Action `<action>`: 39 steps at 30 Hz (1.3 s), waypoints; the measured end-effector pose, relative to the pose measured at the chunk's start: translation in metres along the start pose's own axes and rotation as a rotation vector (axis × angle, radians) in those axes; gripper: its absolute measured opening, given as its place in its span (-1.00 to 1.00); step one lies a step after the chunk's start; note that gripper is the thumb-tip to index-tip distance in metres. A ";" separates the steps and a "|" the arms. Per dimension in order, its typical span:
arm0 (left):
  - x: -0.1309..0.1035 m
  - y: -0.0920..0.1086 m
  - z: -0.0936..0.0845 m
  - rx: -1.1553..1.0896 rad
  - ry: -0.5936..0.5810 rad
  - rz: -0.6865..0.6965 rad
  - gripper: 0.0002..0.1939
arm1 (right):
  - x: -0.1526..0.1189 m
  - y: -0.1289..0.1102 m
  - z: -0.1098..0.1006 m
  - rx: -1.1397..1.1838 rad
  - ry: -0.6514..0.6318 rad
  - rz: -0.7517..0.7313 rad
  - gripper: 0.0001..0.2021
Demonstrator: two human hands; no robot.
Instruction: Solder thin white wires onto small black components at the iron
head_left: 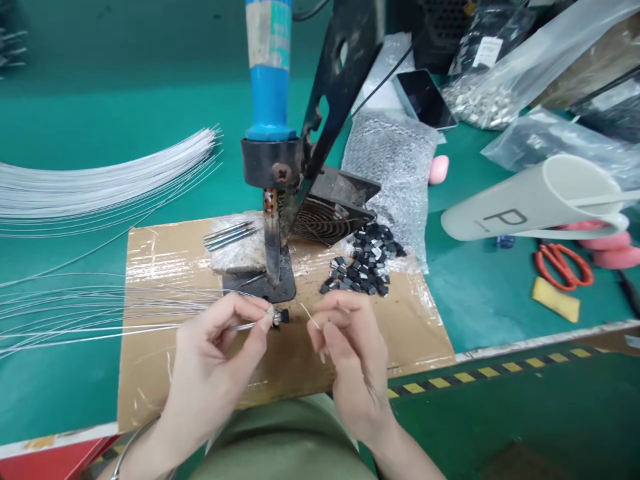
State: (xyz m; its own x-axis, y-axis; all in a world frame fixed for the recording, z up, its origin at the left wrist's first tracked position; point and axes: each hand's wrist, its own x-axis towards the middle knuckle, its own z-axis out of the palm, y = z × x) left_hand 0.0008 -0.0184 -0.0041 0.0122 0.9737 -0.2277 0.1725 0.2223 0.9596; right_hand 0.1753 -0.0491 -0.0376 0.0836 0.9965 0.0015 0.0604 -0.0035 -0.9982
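Observation:
My left hand (220, 367) pinches several thin grey wires (165, 308) near their ends, and a small black connector (284, 316) sticks out just past the fingertips. Between the thumb and fingers of my right hand (353, 360) is a thin pale wire (309, 313), its free end pointing up and left. A gap separates the two hands. Directly above them, a blue-handled soldering iron (271, 100) hangs tip down in a black stand (330, 87). A pile of small black connectors (367, 263) lies beyond my right hand.
Cardboard (150, 267) covers the work area. A wire bundle (100, 177) lies at the left, and a small fan (330, 207) sits behind the iron. Rightward are bubble wrap (390, 160), a phone (425, 99), a white mug (505, 200), red scissors (563, 265) and a yellow sponge (555, 300).

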 end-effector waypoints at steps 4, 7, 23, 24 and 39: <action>0.001 -0.003 -0.002 0.009 0.012 0.007 -0.88 | 0.004 -0.003 -0.003 -0.088 -0.010 -0.056 -0.71; 0.002 -0.002 -0.002 0.010 0.021 0.011 -0.88 | 0.007 -0.007 -0.003 -0.053 -0.038 -0.113 -0.77; 0.020 0.008 0.001 0.051 0.063 0.051 -0.87 | 0.020 -0.006 0.011 0.192 -0.025 -0.010 -0.78; 0.021 0.009 0.001 0.059 0.069 0.046 -0.88 | 0.021 -0.006 0.012 0.196 -0.019 -0.014 -0.78; 0.024 0.014 0.003 0.106 0.092 0.039 -0.90 | 0.025 -0.011 0.013 0.197 0.015 -0.033 -0.80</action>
State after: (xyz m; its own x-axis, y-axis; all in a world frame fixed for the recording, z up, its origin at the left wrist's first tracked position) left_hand 0.0060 0.0080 0.0035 -0.0684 0.9830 -0.1702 0.2768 0.1826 0.9434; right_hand 0.1641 -0.0229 -0.0275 0.1000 0.9944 0.0343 -0.1325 0.0475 -0.9900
